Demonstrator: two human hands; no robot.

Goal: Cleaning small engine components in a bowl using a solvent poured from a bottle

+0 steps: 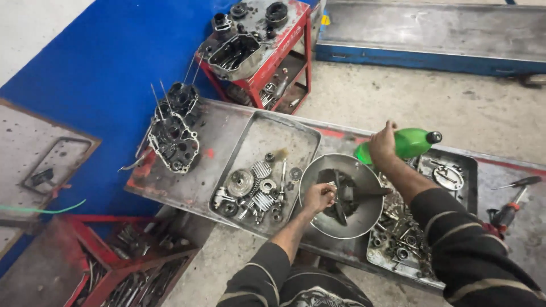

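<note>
The right hand (382,143) wraps the neck of the green bottle (410,142), so the bottle's mouth is hidden behind the fingers. The left hand (318,196) covers whatever small pale piece it grips over the metal bowl (318,224); its kind cannot be told. The dark parts in the bowl are too shadowed to name. The right tray (470,170) is partly hidden by the right sleeve, and its small parts blur together. The red tool box (122,272) is cut off by the bottom edge.
</note>
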